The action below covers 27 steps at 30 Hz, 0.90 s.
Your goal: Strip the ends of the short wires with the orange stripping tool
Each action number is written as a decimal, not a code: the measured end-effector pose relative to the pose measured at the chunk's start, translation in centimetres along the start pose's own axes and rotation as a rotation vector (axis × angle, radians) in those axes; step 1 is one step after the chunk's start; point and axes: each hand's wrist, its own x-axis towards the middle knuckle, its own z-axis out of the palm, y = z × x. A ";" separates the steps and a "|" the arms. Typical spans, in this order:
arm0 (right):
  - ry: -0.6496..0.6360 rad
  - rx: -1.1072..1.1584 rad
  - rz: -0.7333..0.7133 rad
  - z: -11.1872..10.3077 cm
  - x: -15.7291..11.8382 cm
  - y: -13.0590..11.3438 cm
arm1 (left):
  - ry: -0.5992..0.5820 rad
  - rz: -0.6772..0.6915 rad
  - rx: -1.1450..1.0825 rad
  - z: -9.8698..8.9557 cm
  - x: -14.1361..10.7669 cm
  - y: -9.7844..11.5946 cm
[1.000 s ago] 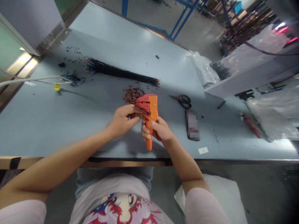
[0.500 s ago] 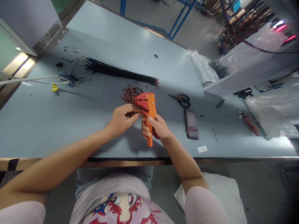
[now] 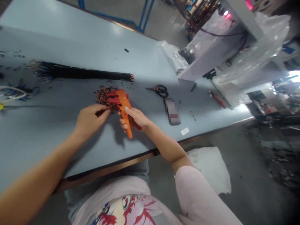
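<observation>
My right hand (image 3: 133, 118) is wrapped round the handles of an orange and red wire stripper (image 3: 125, 107), its red jaws pointing left. Just left of the tool, the thumb and forefinger of my left hand (image 3: 92, 118) are pinched together at the near edge of a pile of small copper-coloured pieces (image 3: 103, 94). What those fingertips hold, if anything, is too small to make out. Behind the pile lies a long bundle of black wires (image 3: 86, 73) with blue and bare ends at the left.
Black-handled scissors (image 3: 161, 91) and a blurred-out phone-like object (image 3: 172, 112) lie right of my hands. A white label (image 3: 185, 131) is near the front edge. Farther right are red-handled pliers (image 3: 218, 100) and plastic bags (image 3: 173, 56). Blue scraps and a white cable (image 3: 14, 89) lie left.
The view has turned and shifted right, so the table's contents appear farther left. The jaws have moved slightly away from my left fingers, which are now lower by the pile.
</observation>
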 end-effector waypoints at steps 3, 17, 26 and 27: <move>-0.031 0.013 0.018 -0.6 0.4 -0.2 | 0.024 -0.022 0.174 -0.4 0.6 -1.3; -0.005 0.016 -0.313 -0.4 -1.2 -1.4 | 0.139 -0.068 0.465 -0.5 1.2 -2.0; 0.124 -0.009 -0.258 0.4 -0.6 -1.4 | 0.224 -0.070 0.411 -0.4 1.1 -1.9; 0.121 -0.020 -0.251 0.5 -0.4 -1.3 | 0.228 -0.064 0.414 -0.4 1.1 -1.8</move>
